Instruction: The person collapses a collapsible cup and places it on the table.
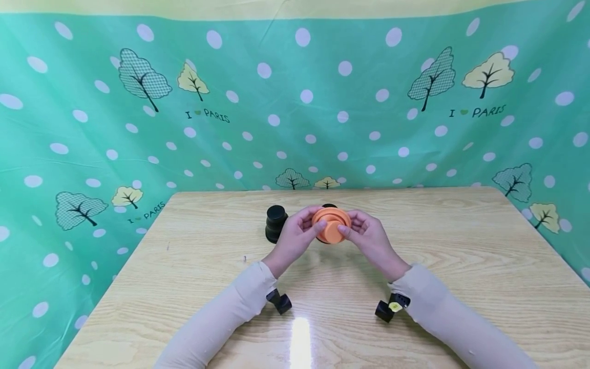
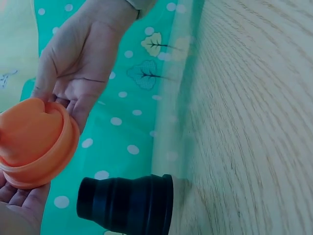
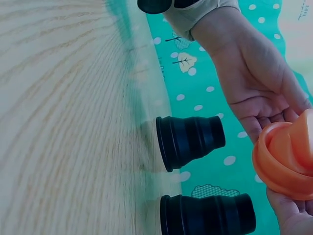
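- Orange cup (image 1: 331,233) off the table (image 1: 193,256), up between the two hands, narrow end turned toward the wearer. Walls stepped; rings sit unevenly, so I'd call it part-folded.
- Left hand (image 1: 295,237): clamped on the cup's left side, thumb on the face, fingers round behind the rim.
- Right hand (image 1: 374,241): same grip mirrored on the right side.
- Step in hand, by my reading: thumbs working the stepped wall. Whether pushing in or easing out, cannot tell.
- Doing it well: match the thumbs' pressure. The right wrist view has the rings skewed; lopsided force would likely worsen that.
- Keep fingers backing the rim; soft-looking wall probably gives and springs. Go ring by ring, turning the cup a little between presses.
- Black cup (image 1: 275,225) on the table just left, wide end down; second black cup (image 1: 329,205) mostly hidden behind the orange one. Worth keeping knuckles and wrists clear of both.
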`<state>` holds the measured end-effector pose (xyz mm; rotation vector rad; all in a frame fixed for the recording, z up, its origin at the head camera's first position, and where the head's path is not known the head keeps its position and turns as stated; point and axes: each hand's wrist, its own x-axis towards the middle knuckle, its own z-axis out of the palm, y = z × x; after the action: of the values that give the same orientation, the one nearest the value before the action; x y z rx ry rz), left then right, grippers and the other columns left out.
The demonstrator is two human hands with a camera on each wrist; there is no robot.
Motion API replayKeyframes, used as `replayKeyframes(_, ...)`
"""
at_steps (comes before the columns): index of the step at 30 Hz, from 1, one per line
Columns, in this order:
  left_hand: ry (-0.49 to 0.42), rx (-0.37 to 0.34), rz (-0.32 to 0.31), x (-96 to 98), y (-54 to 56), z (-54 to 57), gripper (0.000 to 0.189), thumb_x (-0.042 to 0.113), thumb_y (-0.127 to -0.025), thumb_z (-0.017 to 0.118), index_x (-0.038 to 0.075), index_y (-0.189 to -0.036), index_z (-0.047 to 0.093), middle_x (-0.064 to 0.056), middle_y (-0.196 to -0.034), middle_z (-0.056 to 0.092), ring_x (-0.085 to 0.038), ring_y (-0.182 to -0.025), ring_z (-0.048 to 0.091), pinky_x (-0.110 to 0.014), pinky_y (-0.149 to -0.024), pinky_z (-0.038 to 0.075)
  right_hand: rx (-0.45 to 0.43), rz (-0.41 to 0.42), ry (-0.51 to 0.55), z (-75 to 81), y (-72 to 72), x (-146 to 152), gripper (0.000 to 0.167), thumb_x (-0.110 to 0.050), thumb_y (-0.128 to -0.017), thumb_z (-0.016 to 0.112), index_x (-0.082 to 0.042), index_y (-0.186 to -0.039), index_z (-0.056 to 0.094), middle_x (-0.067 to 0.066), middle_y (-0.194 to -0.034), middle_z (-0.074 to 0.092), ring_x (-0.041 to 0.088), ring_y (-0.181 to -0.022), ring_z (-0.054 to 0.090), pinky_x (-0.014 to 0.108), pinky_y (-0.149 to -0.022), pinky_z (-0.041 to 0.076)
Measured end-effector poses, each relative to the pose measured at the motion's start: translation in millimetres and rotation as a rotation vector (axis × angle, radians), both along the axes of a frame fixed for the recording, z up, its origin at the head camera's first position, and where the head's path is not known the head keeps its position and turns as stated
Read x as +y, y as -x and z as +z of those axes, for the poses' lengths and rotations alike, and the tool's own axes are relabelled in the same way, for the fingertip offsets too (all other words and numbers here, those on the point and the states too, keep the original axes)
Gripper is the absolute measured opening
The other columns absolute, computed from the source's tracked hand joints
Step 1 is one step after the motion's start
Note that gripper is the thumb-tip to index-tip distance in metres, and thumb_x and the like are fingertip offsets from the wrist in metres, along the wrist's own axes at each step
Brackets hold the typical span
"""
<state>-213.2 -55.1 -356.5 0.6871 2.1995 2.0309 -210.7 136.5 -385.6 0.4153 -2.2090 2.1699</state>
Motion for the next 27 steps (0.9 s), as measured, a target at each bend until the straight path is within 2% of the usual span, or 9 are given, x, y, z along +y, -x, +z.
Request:
replayKeyframes(6,-0.004,0.044,0.034,0.6,2.0,-3.5,0.029,0.007,-0.094,0.058,-0.008,-0.119,0.057,-0.023,-0.109,0.064,-0.009,-0.089,0.063,-0.024,-0.079,0.054,0.012,-0.015,0.003,0.1,-0.7,-2,0.032,-0.008,-0.088,0.066,0.010,-0.112,0.055,0.014,-0.103,0.065,0.011,-0.090,0.064,0.024,-0.078,0.055)
replayKeyframes(11,0.003,0.045,0.028,-0.5,3.8,-6.3,0.031,0.006,-0.094,0.056,-0.009,-0.122,0.056,-0.024,-0.113,0.063,-0.019,-0.097,0.064,-0.024,-0.081,0.054,0.015,-0.024,-0.028,-0.2,-0.5,-3,0.034,-0.010,-0.087,0.068,0.008,-0.114,0.057,0.014,-0.105,0.065,0.011,-0.092,0.063,0.023,-0.079,0.054)
replayKeyframes(14,0.046,0.036,0.017,-2.4,4.2,-6.3,0.035,0.007,-0.094,0.056,-0.008,-0.126,0.055,-0.022,-0.118,0.062,-0.024,-0.103,0.063,-0.023,-0.082,0.053,-0.004,-0.020,-0.064,-0.2,-0.1,-3,0.037,-0.013,-0.086,0.070,0.005,-0.115,0.057,0.013,-0.108,0.065,0.012,-0.095,0.061,0.023,-0.082,0.052)
replayKeyframes(21,0.167,0.036,-0.044,-6.8,2.3,-5.4,0.038,0.009,-0.094,0.057,-0.004,-0.130,0.053,-0.019,-0.125,0.060,-0.026,-0.103,0.063,-0.022,-0.078,0.053,-0.001,0.024,-0.116,0.6,-0.4,-4,0.038,-0.012,-0.083,0.073,0.002,-0.116,0.059,0.015,-0.113,0.063,0.015,-0.100,0.061,0.023,-0.085,0.051)
replayKeyframes(27,0.262,0.055,-0.038,-6.2,15.4,-26.2,0.040,0.017,-0.092,0.062,0.005,-0.130,0.057,-0.010,-0.128,0.059,-0.019,-0.107,0.062,-0.023,-0.080,0.053,0.024,0.082,-0.179,1.4,-1.4,-4,0.039,-0.008,-0.084,0.071,0.003,-0.119,0.059,0.019,-0.116,0.062,0.020,-0.101,0.063,0.022,-0.081,0.053)
